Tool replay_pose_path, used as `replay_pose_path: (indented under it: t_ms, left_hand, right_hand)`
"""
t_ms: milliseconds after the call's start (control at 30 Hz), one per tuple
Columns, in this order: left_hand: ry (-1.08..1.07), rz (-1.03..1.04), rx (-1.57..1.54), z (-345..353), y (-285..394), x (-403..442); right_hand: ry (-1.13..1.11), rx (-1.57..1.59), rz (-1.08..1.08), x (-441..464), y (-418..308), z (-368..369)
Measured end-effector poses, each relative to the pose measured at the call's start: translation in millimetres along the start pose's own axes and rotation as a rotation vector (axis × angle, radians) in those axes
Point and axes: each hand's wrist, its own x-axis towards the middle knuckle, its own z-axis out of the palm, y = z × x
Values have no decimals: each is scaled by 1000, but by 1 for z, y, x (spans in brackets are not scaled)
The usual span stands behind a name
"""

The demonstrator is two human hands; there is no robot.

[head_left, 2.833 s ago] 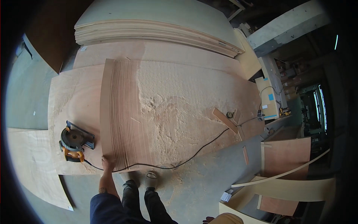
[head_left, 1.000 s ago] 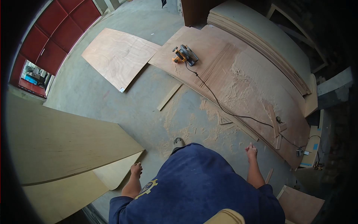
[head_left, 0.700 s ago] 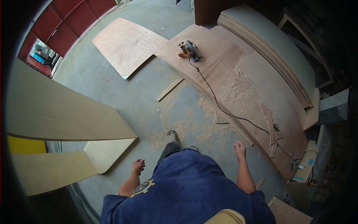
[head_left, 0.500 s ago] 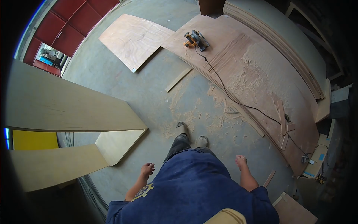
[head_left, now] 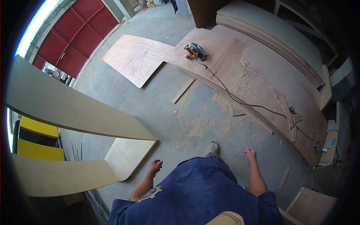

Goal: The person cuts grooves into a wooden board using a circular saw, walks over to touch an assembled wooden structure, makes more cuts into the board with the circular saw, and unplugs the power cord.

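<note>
My left hand (head_left: 155,166) hangs in front of my body with loosely bent fingers and nothing visible in it. The nearest thing to it is the rounded corner of a pale wooden board (head_left: 129,155), with a gap between them. On the other side, over the concrete floor, my right hand (head_left: 250,154) is loosely open, its fingers slightly bent and apart. It touches nothing. A circular saw (head_left: 196,51) rests on the far end of a stack of plywood sheets (head_left: 232,71), and its black cord (head_left: 240,101) runs across them.
Sawdust (head_left: 197,129) and a wood strip (head_left: 183,91) lie on the floor. A loose plywood sheet (head_left: 137,58) is ahead. A long raised panel (head_left: 75,101) stands at left. Offcuts (head_left: 287,110) sit on the stack; another strip (head_left: 284,177) lies at right.
My body has moved and the view has shifted, so the panels and stack sit lower in the picture. Both hands have swung slightly forward. One shoe now shows instead of two.
</note>
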Motion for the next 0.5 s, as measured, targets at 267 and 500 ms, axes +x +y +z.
replay_pose_path:
  t_ms: [267, 500]
  left_hand:
    - [174, 541, 94, -53, 14, 3]
    - [428, 28, -53, -99, -250, -24]
  right_hand:
    - [67, -112, 151, -94, 30, 36]
    - [-181, -377, 4, -130, -21, 128]
